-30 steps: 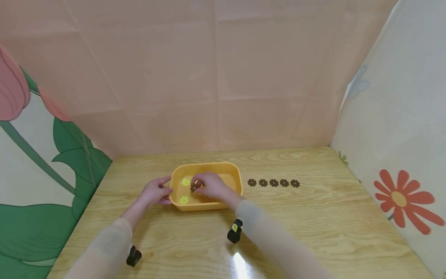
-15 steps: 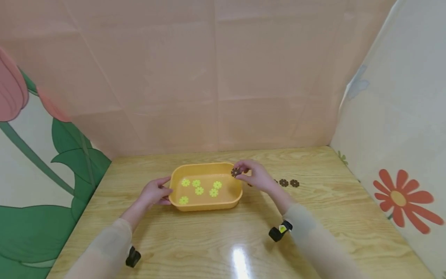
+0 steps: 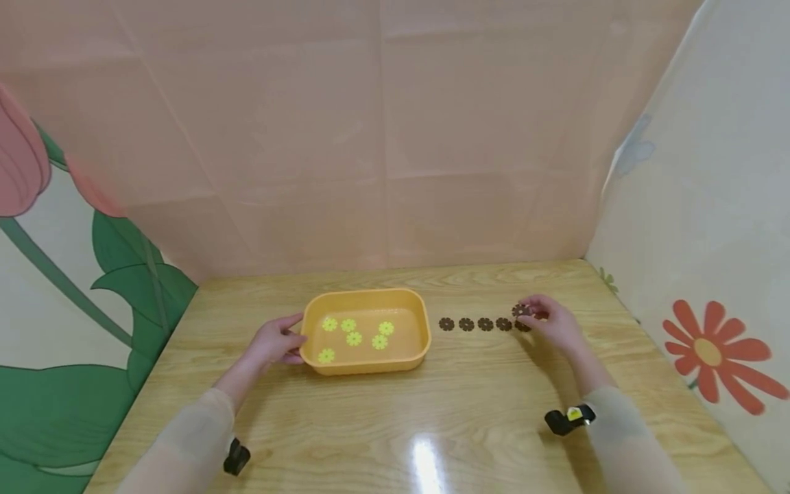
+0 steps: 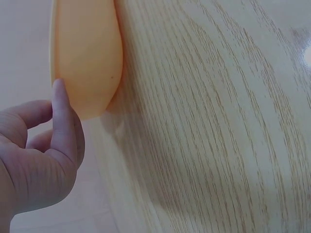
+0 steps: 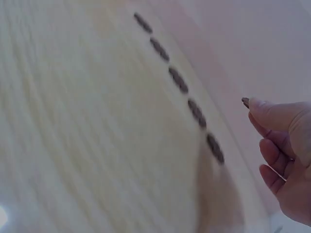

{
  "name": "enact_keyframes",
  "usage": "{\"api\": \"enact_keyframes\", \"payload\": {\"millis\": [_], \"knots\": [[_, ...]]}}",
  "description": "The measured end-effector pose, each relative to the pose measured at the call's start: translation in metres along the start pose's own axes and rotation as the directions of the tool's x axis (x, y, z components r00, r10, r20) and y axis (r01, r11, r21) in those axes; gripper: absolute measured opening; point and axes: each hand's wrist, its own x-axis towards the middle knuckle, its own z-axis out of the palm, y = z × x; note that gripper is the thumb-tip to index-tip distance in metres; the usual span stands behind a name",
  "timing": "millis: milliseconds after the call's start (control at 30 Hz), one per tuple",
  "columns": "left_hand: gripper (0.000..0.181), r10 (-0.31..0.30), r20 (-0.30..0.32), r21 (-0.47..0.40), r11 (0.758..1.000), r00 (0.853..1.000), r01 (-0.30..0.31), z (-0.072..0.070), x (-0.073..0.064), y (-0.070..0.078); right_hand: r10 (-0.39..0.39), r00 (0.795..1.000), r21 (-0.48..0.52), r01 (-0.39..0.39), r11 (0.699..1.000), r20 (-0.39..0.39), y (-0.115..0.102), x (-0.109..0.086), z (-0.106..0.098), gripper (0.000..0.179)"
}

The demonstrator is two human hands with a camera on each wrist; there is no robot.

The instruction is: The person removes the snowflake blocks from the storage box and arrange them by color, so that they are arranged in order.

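Note:
A yellow plastic tray (image 3: 364, 367) sits left of centre on the table. My left hand (image 3: 276, 341) holds it by its left end; in the left wrist view the fingers (image 4: 62, 111) reach the tray's rim. Loose in the tray lie several bright yellow flower-shaped pieces (image 3: 354, 339). To its right runs a row of several dark brown flower-shaped pieces (image 3: 465, 324). Above the right end of this row, my right hand (image 3: 554, 326) pinches another brown flower-shaped piece (image 3: 520, 311) between thumb and fingers. That piece shows edge-on in the right wrist view, clear of the table.
The wooden table (image 3: 345, 432) meets a pink sheet (image 3: 382, 206) along its far edge. Printed flower panels stand at both sides, with a red flower (image 3: 706, 351) on the right one. Small black devices (image 3: 569, 418) are strapped to both wrists.
My right hand has lifted a brown flower-shaped piece out of the tray and carried it rightward, over the row's far right end. The left hand has stayed at the tray.

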Motion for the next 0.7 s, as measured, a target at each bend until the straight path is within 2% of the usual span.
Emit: {"api": "enact_keyframes", "payload": {"millis": [133,267,467,700], "knots": [[0.062,-0.002,-0.003,0.002,1.000,1.000,0.002,0.000,0.001,0.000,0.050,0.999,-0.048,-0.051,0.998,-0.009,0.024,-0.009,-0.010,0.036],[0.061,-0.007,-0.011,0.008,1.000,1.000,0.007,0.000,0.003,-0.001,0.060,0.998,-0.077,-0.062,0.995,-0.029,0.042,-0.015,-0.013,0.034],[0.062,-0.011,-0.011,0.003,1.000,1.000,0.011,0.000,0.002,-0.001,0.005,0.997,-0.189,-0.019,0.982,-0.074,0.057,-0.019,-0.015,0.029],[0.062,-0.021,-0.010,0.009,1.000,1.000,0.021,0.001,0.000,0.002,-0.057,0.997,-0.277,0.039,0.960,-0.059,0.065,-0.015,-0.013,0.029]]}}
